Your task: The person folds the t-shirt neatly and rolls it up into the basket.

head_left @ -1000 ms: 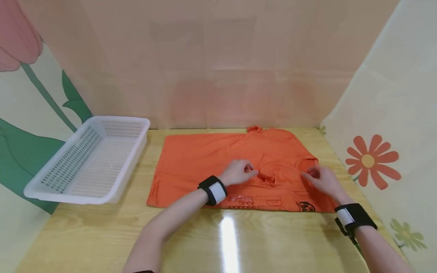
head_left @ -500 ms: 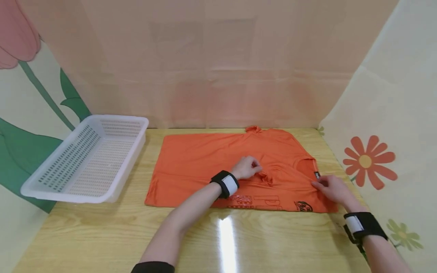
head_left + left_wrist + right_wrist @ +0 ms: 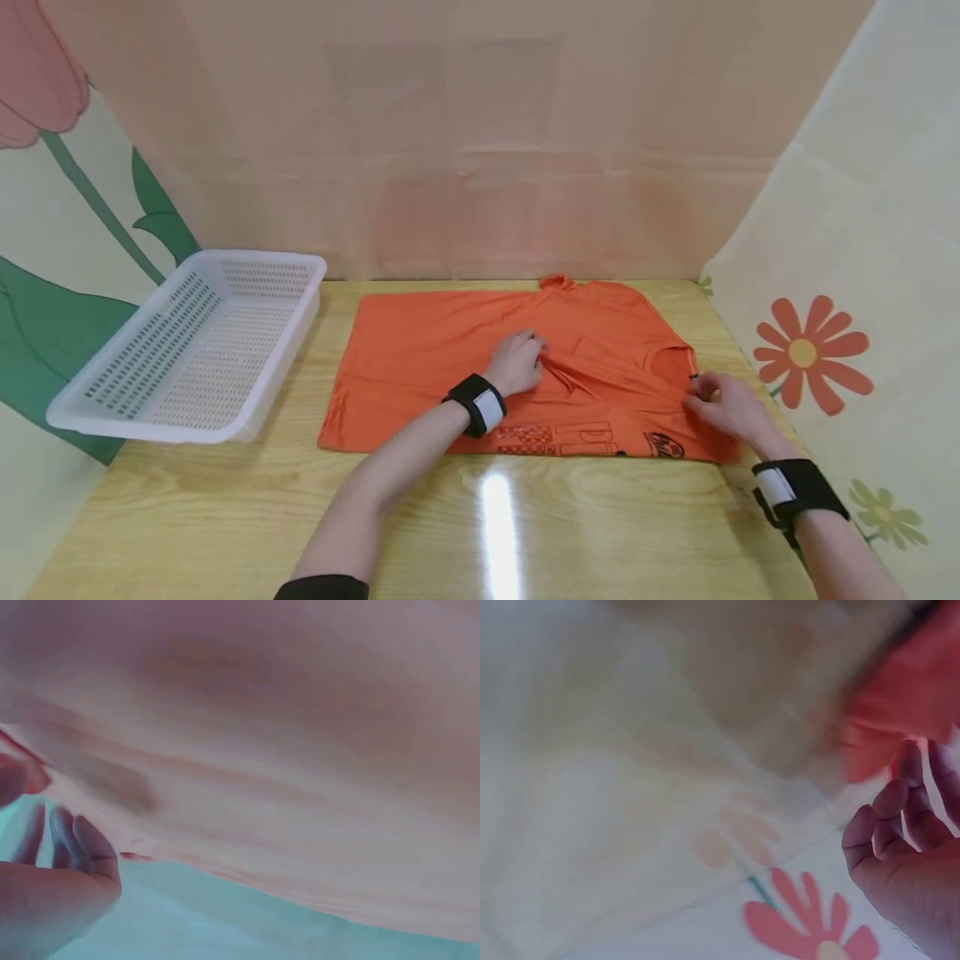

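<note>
Lying flat on the wooden table (image 3: 225, 508) is an orange shirt (image 3: 442, 350), spread out wide with its neck toward the right side. The left hand (image 3: 516, 363) rests on the middle of the shirt with its fingers curled, and it pinches a small fold of the orange cloth; little wrinkles run out from that spot toward the right. The right hand (image 3: 723, 406) is at the right edge of the shirt, close to the collar, and its fingertips pinch the cloth there, right by a small dark tag (image 3: 693, 377). Both hands are holding the shirt, and the shirt is not lifted off the table. Each wrist has a black band with a white patch on it. Dark printed letters (image 3: 581, 438) and a small round picture show along the near edge of the shirt, between the two arms. A white plastic basket (image 3: 135, 417) with lots of little holes sits on the left part of the table, just beside the shirt but not touching it. It leans a bit against the left wall. A bright spot of light shines on the table near the person. The walls around the table are soft colored sheets with big flowers on them, and a red flower (image 3: 813, 354) is on the right wall. The two wrist views are blurry; they show only parts of fingers, a bit of orange cloth and the wall sheets.
</note>
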`<state>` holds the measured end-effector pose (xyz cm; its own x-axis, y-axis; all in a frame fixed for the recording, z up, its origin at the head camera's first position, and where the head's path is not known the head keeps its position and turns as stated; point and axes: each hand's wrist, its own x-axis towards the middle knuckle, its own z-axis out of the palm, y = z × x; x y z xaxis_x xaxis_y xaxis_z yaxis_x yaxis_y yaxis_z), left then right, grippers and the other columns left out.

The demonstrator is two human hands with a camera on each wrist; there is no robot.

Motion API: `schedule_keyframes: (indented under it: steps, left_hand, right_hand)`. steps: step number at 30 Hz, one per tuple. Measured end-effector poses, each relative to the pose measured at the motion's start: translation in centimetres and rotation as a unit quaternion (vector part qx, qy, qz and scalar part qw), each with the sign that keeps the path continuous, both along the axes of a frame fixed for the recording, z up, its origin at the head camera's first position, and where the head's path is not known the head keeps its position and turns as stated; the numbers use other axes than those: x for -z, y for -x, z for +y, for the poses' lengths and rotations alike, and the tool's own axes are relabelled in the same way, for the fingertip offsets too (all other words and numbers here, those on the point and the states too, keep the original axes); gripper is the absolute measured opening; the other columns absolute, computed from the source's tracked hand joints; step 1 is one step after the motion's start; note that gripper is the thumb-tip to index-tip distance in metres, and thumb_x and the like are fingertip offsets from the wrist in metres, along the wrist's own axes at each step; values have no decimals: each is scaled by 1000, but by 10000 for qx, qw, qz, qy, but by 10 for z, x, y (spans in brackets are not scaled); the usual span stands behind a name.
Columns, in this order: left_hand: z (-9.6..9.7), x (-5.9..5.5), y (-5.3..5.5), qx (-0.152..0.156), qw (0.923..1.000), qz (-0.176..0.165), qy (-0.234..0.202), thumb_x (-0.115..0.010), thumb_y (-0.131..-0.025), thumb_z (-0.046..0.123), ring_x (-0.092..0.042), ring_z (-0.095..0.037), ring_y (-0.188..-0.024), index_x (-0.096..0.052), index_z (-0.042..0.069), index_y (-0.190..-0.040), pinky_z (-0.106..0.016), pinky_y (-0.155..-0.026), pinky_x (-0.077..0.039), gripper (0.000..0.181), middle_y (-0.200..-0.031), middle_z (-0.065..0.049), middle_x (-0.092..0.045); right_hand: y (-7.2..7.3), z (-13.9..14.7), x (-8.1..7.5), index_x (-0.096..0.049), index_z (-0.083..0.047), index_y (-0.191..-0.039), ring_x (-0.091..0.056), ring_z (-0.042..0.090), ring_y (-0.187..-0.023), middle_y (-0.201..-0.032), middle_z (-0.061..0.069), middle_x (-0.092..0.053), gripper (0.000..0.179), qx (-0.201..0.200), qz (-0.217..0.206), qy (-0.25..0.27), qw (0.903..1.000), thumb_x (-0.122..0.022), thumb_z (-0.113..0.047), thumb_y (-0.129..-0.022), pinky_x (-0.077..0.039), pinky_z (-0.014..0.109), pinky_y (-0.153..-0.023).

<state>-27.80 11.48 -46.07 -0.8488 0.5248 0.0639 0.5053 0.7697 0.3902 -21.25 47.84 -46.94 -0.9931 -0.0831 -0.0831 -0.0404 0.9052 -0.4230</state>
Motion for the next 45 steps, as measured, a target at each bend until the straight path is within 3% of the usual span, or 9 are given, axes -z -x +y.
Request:
schedule_keyframes:
  steps: [6,12,18,21,26,31,36,39,45]
  left_hand:
    - [-15,-10,-16,455,9970,-243,-576,-65,-97,21,-59,-17,-100,-62,10,-122,-25,-84,-48,28,-112,-5,-64]
    - [-67,-16,-30,1215,9873,-862,-545,-77,-90,32,-55,-17,-89,-66,11,-102,-25,-77,-44,27,-97,-4,-64]
    - [-137,-12,-36,1075,9881,-1084,-176,-85,-77,47,-47,-23,-125,-61,18,-127,-41,-105,-43,63,-133,-2,-55]
    - [-170,-14,-42,973,9873,-1253,35,-87,-74,50,-30,-34,-144,-47,17,-147,-55,-117,-30,90,-155,-9,-37]
    - [-209,-10,-51,705,9875,-1348,422,-88,-69,54,-10,-43,-153,-25,11,-159,-67,-121,-7,118,-167,-19,-13]
    - [-224,-1,-52,543,9844,-1608,467,-87,-71,54,5,-42,-156,-11,10,-162,-68,-120,6,127,-170,-18,1]
    - [-225,0,-50,542,9806,-1796,568,-86,-71,57,12,-38,-157,-6,14,-163,-65,-120,12,129,-170,-14,8]
    - [-224,-1,-50,514,9786,-1888,635,-86,-70,58,14,-36,-157,-4,16,-163,-64,-120,13,131,-171,-12,11]
    - [-225,0,-51,513,9793,-1864,604,-84,-71,61,14,-35,-157,-4,17,-163,-63,-121,12,130,-171,-11,10]
  right_hand:
    - [35,-34,-16,-65,6,-120,-60,27,-79,-107,25,-67,40,-417,-28,47,9991,-59,-29,-101,-46,34,-65]
    - [70,-68,-16,-65,9,-122,-66,43,-100,-115,30,-68,38,-684,-3,0,9977,-55,-22,-103,-52,56,-86]
    - [93,-90,-4,-68,4,-112,-66,39,-96,-107,25,-71,38,-722,-46,-114,9973,-61,-31,-99,-51,54,-85]
    - [99,-98,0,-68,2,-109,-66,36,-92,-105,23,-71,41,-640,-89,-322,9974,-62,-36,-98,-51,52,-82]
    - [103,-106,3,-66,3,-111,-65,37,-92,-106,24,-69,38,-554,-145,-543,9969,-59,-32,-100,-50,52,-80]
    - [100,-110,2,-64,3,-106,-63,35,-77,-93,22,-68,27,-264,671,-304,9969,-56,-23,-102,-48,47,-68]
    - [94,-105,4,-60,2,-96,-59,39,-62,-75,23,-64,21,448,2102,-143,9765,-56,-17,-101,-44,49,-56]
    - [94,-101,5,-59,3,-101,-60,43,-64,-79,26,-65,25,624,2068,-223,9761,-53,-22,-103,-44,52,-57]
    - [92,-82,-3,-57,2,-120,-64,39,-75,-101,29,-68,40,334,1063,-137,9937,-44,-33,-105,-47,45,-60]
